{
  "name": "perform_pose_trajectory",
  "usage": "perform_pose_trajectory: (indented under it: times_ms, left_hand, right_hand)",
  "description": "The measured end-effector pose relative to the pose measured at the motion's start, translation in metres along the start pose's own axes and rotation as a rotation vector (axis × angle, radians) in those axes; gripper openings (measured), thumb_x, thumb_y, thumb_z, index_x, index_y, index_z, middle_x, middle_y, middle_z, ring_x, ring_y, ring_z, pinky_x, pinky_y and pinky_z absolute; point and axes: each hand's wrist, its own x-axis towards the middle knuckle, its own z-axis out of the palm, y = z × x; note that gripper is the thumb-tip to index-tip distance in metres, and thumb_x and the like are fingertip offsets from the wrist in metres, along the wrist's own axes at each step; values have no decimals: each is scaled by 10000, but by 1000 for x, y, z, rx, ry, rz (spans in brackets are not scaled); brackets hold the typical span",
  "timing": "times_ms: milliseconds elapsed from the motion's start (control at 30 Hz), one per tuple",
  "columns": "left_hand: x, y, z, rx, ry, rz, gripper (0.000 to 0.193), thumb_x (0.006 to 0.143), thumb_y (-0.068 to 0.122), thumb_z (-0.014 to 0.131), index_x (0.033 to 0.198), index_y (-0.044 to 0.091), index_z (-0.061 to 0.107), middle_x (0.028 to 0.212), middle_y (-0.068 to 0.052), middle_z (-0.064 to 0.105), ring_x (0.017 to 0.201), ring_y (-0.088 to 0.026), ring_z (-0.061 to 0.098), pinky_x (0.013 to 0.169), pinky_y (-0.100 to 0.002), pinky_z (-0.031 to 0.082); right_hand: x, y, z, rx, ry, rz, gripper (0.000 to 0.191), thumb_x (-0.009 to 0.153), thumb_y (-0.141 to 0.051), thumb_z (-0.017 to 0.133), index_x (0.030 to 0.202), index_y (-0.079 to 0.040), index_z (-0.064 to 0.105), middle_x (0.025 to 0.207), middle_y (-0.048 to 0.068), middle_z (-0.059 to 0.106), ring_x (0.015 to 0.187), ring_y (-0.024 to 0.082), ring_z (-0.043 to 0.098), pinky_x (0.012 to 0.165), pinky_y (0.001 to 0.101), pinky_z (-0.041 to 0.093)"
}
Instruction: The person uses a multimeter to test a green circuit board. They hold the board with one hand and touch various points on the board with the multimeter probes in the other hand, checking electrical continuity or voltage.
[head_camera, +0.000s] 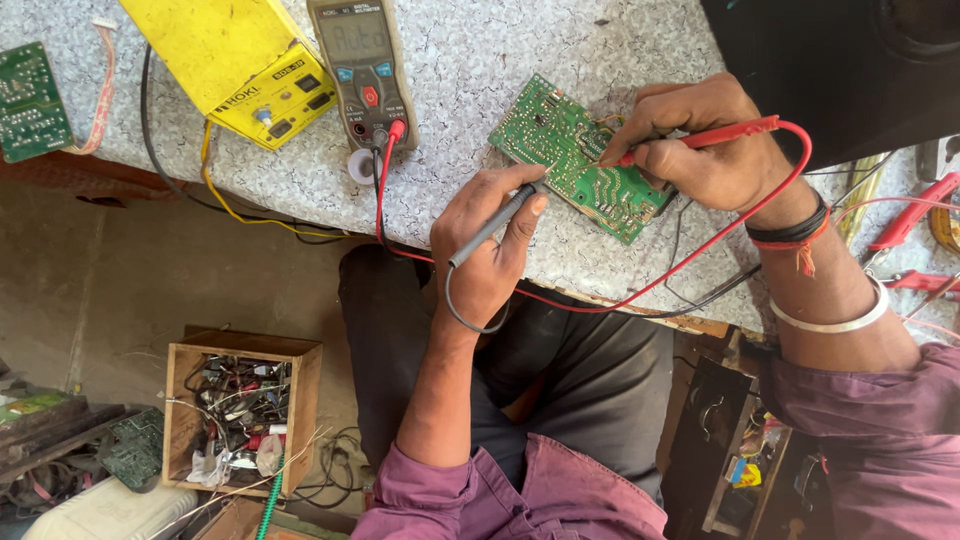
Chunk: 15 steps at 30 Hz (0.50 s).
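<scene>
Landmark: the green board (580, 160), lying tilted on the speckled bench (470, 70).

Nearest the wearer, below the board and off the bench edge, are dark trousers and purple sleeves. Down and left of the board, on the floor, stands a wooden box (243, 415) full of loose parts and wires.

At the board's lower left corner the left hand (485, 245) holds the black probe (495, 225). Thumb and forefinger pinch the shaft like a pen and the other fingers curl under. The tip lies at the board's edge, though whether it touches a solder point is too small to tell. At the board's right side the right hand (705, 140) pinches the red probe (700, 137) between thumb and forefinger, the rest folded in, with the tip set down on the board's upper middle. A dark band and a pale bangle circle that wrist.

Both leads run from the probes, sagging below the bench edge, up to the meter (363, 70), which sits left of the board and farther back. Its screen shows faint digits that cannot be made out. Left of the meter, farther from the board, is a yellow instrument (240, 60), and at the far left edge a second green board (30, 100).

The step in hand looks like probing two points on the board. The next move seems to call for steady tips and a glance at the meter.
</scene>
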Motion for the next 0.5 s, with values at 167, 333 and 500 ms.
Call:
perform_pose_trajectory:
  times_ms: [167,333,500]
  left_hand:
    - [-1,-1,0,18,-10,38,217,1022,171,714,1209,65,681,1116,-105,731,1007,-291,728,856,-375,580]
    - [-1,-1,-1,40,-33,51,216,1024,179,712,1210,73,687,1110,-100,733,1013,-290,723,854,-380,574]
    - [-1,0,-2,38,-48,32,207,1031,201,698,1192,71,689,1087,-98,734,988,-285,724,837,-378,569]
  right_hand:
    - [0,0,0,-23,-7,19,256,851,-59,549,979,11,760,778,60,637,617,106,627,559,252,496]
    - [0,0,0,-10,-16,22,265,858,-55,539,991,6,760,794,58,642,627,105,626,572,251,501]
    - [1,0,1,2,-26,42,252,869,-64,544,992,6,753,800,58,645,625,101,641,559,248,515]
